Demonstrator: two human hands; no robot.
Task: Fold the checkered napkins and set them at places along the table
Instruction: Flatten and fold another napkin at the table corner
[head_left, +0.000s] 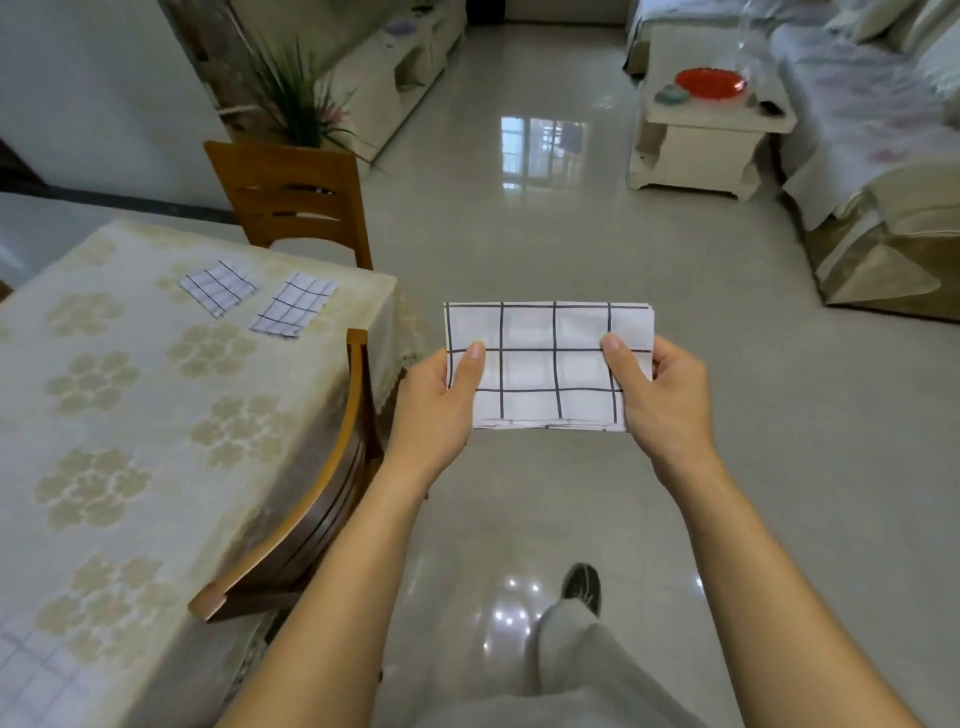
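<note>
A folded white napkin with dark checks (545, 364) is held flat in the air over the floor, to the right of the table. My left hand (441, 405) pinches its left end, thumb on top. My right hand (660, 395) pinches its right end the same way. Two folded checkered napkins lie on the table's far end, one (218, 287) further left and one (293, 306) nearer the right edge. Another checkered cloth (36, 675) shows at the table's near left corner, partly cut off by the frame.
The table (130, 415) has a pale floral cloth. A wooden chair (322, 499) is tucked against its right side, another chair (296, 197) stands at its far end. Glossy tiled floor (545, 218) lies ahead; a sofa (872, 182) and a low white side table (711, 140) stand at right.
</note>
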